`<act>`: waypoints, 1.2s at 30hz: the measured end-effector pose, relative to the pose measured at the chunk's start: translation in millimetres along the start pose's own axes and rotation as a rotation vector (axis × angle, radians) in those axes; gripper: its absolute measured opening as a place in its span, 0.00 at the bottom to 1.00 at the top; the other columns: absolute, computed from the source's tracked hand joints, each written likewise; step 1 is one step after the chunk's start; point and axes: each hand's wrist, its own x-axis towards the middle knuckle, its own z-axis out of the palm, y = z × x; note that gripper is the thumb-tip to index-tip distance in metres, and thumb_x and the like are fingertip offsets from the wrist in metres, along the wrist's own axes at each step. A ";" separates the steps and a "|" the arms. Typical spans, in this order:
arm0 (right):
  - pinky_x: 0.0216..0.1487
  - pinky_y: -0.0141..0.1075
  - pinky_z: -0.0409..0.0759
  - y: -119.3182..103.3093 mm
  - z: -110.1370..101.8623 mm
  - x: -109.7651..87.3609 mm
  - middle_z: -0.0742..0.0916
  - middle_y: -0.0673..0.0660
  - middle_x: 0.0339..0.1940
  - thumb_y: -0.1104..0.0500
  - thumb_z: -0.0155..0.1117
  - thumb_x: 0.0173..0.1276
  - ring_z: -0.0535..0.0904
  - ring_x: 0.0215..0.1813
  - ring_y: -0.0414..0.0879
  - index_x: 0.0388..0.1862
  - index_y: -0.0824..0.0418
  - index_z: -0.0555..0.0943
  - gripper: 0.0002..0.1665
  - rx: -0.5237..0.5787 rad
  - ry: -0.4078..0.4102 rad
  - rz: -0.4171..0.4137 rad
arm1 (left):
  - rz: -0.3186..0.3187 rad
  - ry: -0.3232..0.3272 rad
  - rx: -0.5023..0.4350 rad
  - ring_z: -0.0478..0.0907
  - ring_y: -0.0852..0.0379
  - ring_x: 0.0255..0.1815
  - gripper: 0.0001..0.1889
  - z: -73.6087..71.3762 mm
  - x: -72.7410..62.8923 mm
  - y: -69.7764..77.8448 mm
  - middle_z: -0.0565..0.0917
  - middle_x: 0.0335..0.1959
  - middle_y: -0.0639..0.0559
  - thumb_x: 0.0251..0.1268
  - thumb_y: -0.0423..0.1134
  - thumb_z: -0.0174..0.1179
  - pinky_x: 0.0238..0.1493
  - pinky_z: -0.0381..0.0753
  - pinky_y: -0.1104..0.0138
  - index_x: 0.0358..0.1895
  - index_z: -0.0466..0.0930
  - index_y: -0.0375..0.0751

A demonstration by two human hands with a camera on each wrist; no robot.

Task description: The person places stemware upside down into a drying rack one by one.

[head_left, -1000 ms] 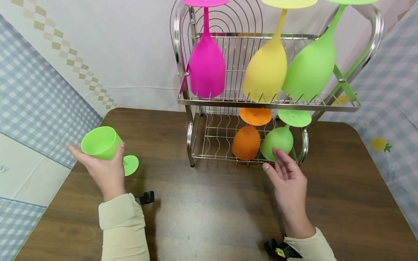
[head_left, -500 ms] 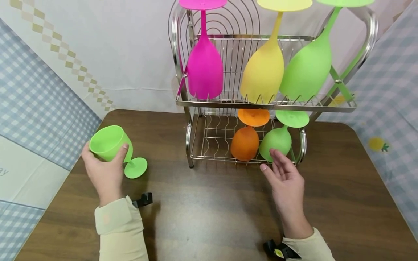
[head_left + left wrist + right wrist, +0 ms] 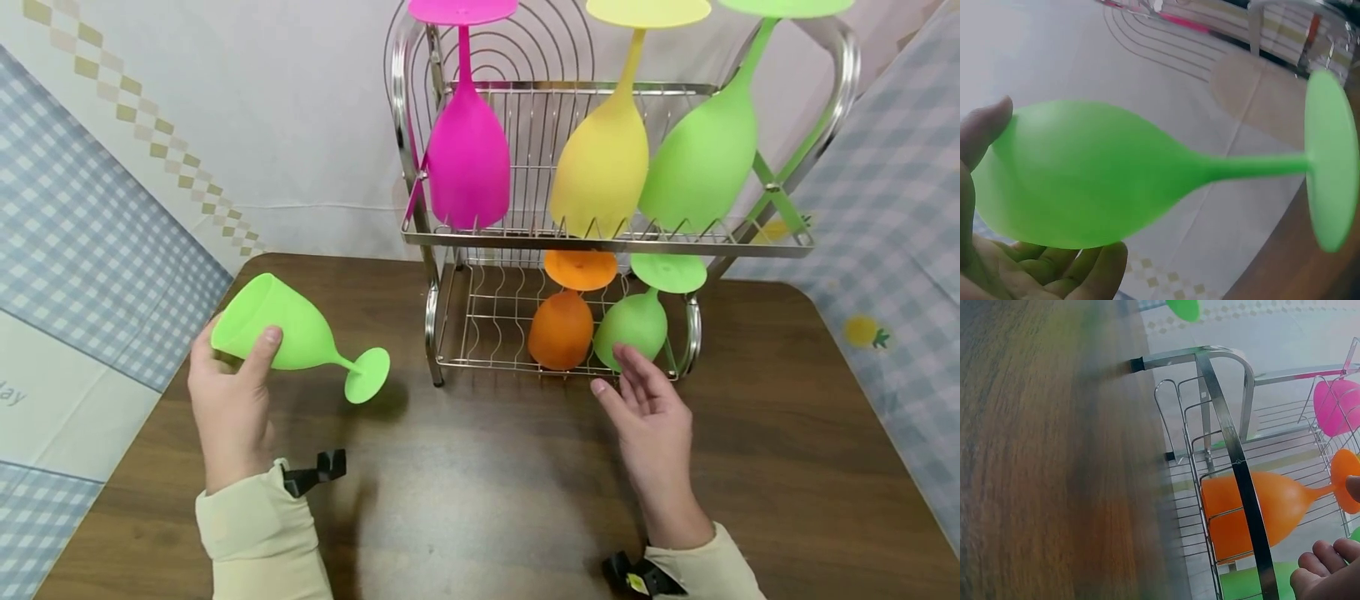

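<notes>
My left hand (image 3: 232, 400) holds a green plastic wine glass (image 3: 292, 325) by its bowl, thumb on the near side and fingers beneath. The glass is tilted sideways above the table; its stem and round foot (image 3: 1332, 162) point right. My right hand (image 3: 656, 442) is in front of the two-tier metal dish rack (image 3: 607, 243), fingers loosely bent and holding nothing. Its fingertips overlap an upside-down green glass (image 3: 637, 321) on the lower tier; whether they touch I cannot tell. Beside that glass, an orange one (image 3: 561, 329) also stands upside down.
On the upper tier, pink (image 3: 471, 167), yellow (image 3: 603, 167) and larger green (image 3: 705, 154) wine glasses stand upside down, the latter two leaning. Lower-tier wires (image 3: 491, 321) show left of the orange glass. Cloth (image 3: 315, 125) hangs behind the wooden table (image 3: 480, 483).
The left hand has turned the green wine glass: its mouth faced up toward the camera, and now its stem and foot swing out to the right. The right hand has stayed nearly still.
</notes>
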 end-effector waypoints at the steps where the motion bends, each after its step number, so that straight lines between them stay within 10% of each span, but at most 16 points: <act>1: 0.67 0.28 0.72 0.3 0.5 -0.3 0.81 0.62 0.66 0.72 0.72 0.62 0.75 0.68 0.46 0.66 0.67 0.76 0.32 -0.001 -0.004 0.000 | -0.008 -0.009 -0.022 0.76 0.52 0.56 0.31 0.4 -0.4 0.4 0.77 0.57 0.43 0.59 0.26 0.70 0.53 0.82 0.72 0.65 0.69 0.37; 15: 0.68 0.28 0.71 6.5 6.4 -5.1 0.80 0.61 0.66 0.73 0.71 0.62 0.74 0.69 0.46 0.66 0.67 0.76 0.32 -0.015 -0.067 -0.007 | -0.058 -0.296 -0.423 0.84 0.49 0.45 0.19 15.0 -14.5 -8.6 0.82 0.48 0.39 0.74 0.33 0.58 0.48 0.88 0.59 0.62 0.72 0.27; 24: 0.67 0.28 0.71 9.3 11.0 -10.5 0.81 0.59 0.66 0.71 0.72 0.63 0.74 0.70 0.45 0.67 0.66 0.76 0.32 -0.049 -0.163 0.014 | -0.107 -0.510 -0.580 0.82 0.51 0.49 0.22 53.3 -40.9 -28.6 0.81 0.52 0.46 0.68 0.35 0.60 0.51 0.86 0.64 0.64 0.72 0.34; 36: 0.62 0.35 0.78 12.0 18.7 -20.5 0.83 0.63 0.62 0.76 0.70 0.60 0.79 0.64 0.49 0.61 0.67 0.79 0.29 -0.016 -0.266 0.010 | -0.368 -0.694 -0.686 0.83 0.50 0.52 0.30 91.2 -79.8 -49.5 0.76 0.58 0.44 0.68 0.48 0.58 0.47 0.87 0.64 0.69 0.63 0.45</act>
